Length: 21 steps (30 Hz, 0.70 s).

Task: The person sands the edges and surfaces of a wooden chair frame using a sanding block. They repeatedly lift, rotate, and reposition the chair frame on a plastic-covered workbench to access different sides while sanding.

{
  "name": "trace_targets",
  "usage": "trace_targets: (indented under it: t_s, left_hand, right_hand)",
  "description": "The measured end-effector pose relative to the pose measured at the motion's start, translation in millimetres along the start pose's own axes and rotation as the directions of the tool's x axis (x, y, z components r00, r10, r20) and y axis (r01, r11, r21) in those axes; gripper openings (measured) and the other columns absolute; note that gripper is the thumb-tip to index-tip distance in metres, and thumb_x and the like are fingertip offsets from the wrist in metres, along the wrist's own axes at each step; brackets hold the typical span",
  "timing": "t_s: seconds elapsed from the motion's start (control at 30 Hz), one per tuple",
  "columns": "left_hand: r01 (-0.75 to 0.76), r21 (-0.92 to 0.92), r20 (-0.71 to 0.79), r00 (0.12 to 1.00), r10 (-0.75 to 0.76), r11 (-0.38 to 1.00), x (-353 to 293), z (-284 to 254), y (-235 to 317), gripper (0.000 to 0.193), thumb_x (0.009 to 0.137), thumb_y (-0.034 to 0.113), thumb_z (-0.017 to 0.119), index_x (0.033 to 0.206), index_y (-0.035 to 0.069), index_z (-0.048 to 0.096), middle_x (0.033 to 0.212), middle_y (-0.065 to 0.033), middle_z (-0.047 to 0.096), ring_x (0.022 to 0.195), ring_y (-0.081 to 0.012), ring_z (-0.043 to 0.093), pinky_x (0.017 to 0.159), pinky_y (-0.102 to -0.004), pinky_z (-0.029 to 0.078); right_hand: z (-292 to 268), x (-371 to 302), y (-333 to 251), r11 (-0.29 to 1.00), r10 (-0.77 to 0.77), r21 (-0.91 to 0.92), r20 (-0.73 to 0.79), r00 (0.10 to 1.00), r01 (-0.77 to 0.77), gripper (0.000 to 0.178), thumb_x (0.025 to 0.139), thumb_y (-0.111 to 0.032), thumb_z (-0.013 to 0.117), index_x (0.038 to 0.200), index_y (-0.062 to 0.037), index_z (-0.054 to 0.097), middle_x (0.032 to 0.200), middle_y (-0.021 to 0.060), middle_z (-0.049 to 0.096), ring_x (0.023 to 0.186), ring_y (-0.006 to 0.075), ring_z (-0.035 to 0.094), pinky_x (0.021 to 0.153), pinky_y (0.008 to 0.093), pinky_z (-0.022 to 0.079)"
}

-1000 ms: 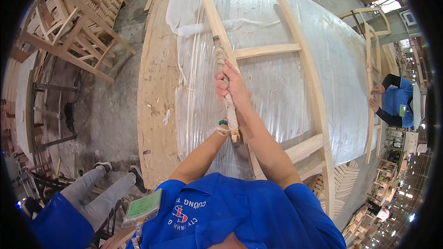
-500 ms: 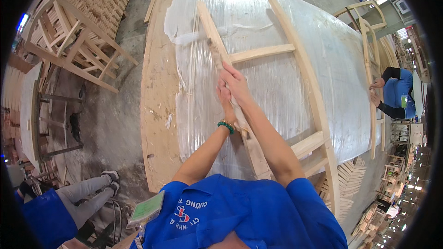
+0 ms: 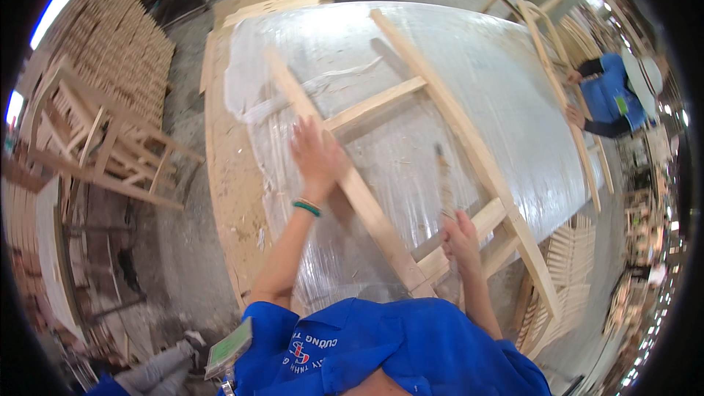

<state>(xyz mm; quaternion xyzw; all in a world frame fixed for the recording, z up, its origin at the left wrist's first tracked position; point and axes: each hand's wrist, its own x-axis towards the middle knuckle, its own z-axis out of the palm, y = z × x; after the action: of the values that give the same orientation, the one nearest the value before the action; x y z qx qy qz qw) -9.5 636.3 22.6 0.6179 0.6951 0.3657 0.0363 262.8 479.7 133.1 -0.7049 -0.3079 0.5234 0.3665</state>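
A pale wooden chair frame, two long rails joined by crosspieces, lies on a table covered with clear plastic film. My left hand, slightly blurred, is open with fingers stretched out over the frame's left rail; whether it presses on the wood I cannot tell. Closed in my right hand is a thin tan stick with a dark tip. It points away from me, between the two rails near the lower crosspiece. Its lower end is hidden by the hand.
Opposite, on the right, a person in blue handles another wooden frame. Assembled chair frames and stacked slats stand at left. Curved wooden parts are piled beside the table's right end.
Both hands were together on the stick along the left rail. My left hand has let go and spread out; my right hand has carried the stick right, off that rail.
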Motion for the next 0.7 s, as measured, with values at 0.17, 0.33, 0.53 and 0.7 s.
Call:
trace_targets:
  t_s: [0.17, 0.33, 0.53, 0.7]
  left_hand:
    - [-0.423, 0.465, 0.249, 0.905, 0.344, 0.777, 130, -41, -74, 0.071, 0.078, 0.006, 0.052, 0.144, 0.020, 0.031, 0.151, -0.0109, 0.025, 0.140, -0.0359, 0.017, 0.112, -0.0517, 0.013]
    - [-0.680, 0.482, 0.537, 0.728, 0.427, 0.552, 186, -59, -82, 0.067, 0.073, 0.001, 0.055, 0.136, 0.020, 0.044, 0.147, -0.0100, 0.034, 0.140, -0.0309, 0.022, 0.113, -0.0487, 0.017]
    - [-0.682, 0.324, 0.633, 0.672, 0.386, 0.656, 187, -64, -73, 0.064, 0.063, 0.022, 0.074, 0.122, 0.015, 0.052, 0.125, -0.0080, 0.054, 0.129, -0.0279, 0.039, 0.111, -0.0447, 0.023]
    - [-0.667, 0.224, 0.525, 0.697, 0.489, 0.710, 146, -118, -123, 0.061, 0.057, 0.033, 0.081, 0.106, 0.009, 0.056, 0.096, -0.0057, 0.059, 0.100, -0.0242, 0.056, 0.107, -0.0444, 0.029]
  right_hand:
    - [-85, -28, 57, 0.997, -0.064, 0.030, -0.279, 0.958, 0.075, 0.022, 0.091, -0.024, 0.052, 0.104, -0.0064, 0.049, 0.078, 0.0014, 0.055, 0.042, 0.0053, 0.044, 0.032, 0.0212, 0.034]
    - [-76, -30, 61, 0.996, -0.081, 0.006, -0.295, 0.952, 0.087, 0.024, 0.092, -0.026, 0.051, 0.101, -0.0043, 0.049, 0.082, 0.0044, 0.057, 0.042, 0.0077, 0.047, 0.033, 0.0216, 0.036]
    - [-76, -26, 76, 0.993, -0.094, -0.102, -0.413, 0.906, 0.057, 0.025, 0.093, -0.025, 0.051, 0.105, -0.0026, 0.049, 0.078, 0.0054, 0.055, 0.044, 0.0112, 0.050, 0.034, 0.0237, 0.037]
    - [-72, -25, 85, 0.978, 0.037, 0.210, -0.218, 0.975, 0.010, 0.023, 0.093, -0.026, 0.052, 0.103, -0.0047, 0.049, 0.076, 0.0034, 0.053, 0.045, 0.0094, 0.050, 0.035, 0.0235, 0.038]
